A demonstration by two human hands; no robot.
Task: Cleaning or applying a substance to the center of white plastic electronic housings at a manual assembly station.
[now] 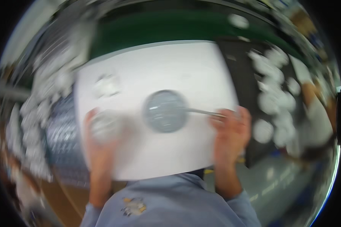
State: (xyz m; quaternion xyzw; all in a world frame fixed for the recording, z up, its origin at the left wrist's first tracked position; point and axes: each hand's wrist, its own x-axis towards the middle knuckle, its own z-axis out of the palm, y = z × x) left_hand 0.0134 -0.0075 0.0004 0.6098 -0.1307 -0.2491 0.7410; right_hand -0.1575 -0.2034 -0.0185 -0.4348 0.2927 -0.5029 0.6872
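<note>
Blurred view down onto a white board (178,68) on the worktop, grey round disc (165,111) at its middle, right hand (231,130) pinching a thin metal rod (204,112) reaching the disc, left hand (102,130) cupping a pale round part (104,126) (grip unclear), white round parts (274,98) heaped at right.

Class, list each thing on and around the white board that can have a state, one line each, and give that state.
grey round disc: lying flat on the white board, mid-board.
thin metal tool: held in the right hand, tip at the disc's edge.
pale round piece: gripped in the left hand; blurred.
small pale part: lying loose on the board, untouched.
</note>
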